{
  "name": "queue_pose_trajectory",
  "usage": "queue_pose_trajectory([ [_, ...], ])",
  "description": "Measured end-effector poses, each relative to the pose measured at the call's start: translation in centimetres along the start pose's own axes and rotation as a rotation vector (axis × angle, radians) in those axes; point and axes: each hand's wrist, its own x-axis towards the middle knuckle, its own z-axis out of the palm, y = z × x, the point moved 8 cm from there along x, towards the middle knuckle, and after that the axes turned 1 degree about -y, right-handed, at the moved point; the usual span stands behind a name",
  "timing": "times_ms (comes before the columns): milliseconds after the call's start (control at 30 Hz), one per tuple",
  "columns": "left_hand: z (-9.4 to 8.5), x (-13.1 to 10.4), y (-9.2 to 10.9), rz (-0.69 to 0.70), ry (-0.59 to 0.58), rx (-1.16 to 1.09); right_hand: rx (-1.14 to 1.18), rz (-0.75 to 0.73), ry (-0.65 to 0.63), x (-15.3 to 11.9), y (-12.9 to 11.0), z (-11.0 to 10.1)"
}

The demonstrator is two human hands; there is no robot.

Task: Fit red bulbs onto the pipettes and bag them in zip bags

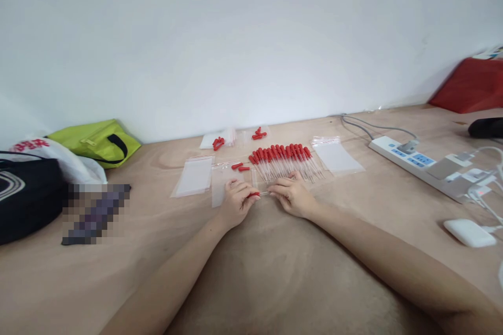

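Note:
My left hand [237, 201] is closed on a red rubber bulb [254, 194] at the middle of the table. From the bulb a thin clear tube [264, 193] runs to the right, and my right hand [291, 194] pinches its other end. Just behind my hands lies a row of droppers with red bulbs [281, 153], their clear tubes pointing toward me. Two loose red bulbs [243, 169] rest on a clear plastic bag [218, 182] behind my left hand.
Clear bags lie left [193, 176] and right [338, 156] of the row. More red bulbs [218, 143] sit behind. A power strip [416, 167] and white case [469, 233] are right; a green bag [94, 141] and black bag [31, 199] left.

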Motion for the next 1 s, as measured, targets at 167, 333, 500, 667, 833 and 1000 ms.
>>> queue_pose_trajectory([
  [167,-0.5,0.0,0.4,0.076,0.077,0.049,-0.071,-0.017,0.000,0.1,-0.3,0.1],
  [333,-0.4,0.2,0.8,0.094,0.061,0.090,-0.110,-0.042,0.051,-0.1,-0.9,-0.1],
  [500,-0.9,0.0,1.8,0.165,0.113,0.060,-0.111,-0.082,0.135,-0.2,-1.6,-0.5],
  [667,-0.5,-0.1,2.0,0.188,0.082,0.067,-0.114,-0.099,0.153,-0.3,-1.9,-0.3],
  [833,-0.2,-0.2,1.9,0.189,0.069,0.070,-0.123,-0.080,0.107,-0.2,-1.8,0.2],
  [1000,-0.8,0.2,1.4,0.142,0.088,0.108,-0.161,-0.045,0.041,0.4,-1.8,0.0],
])
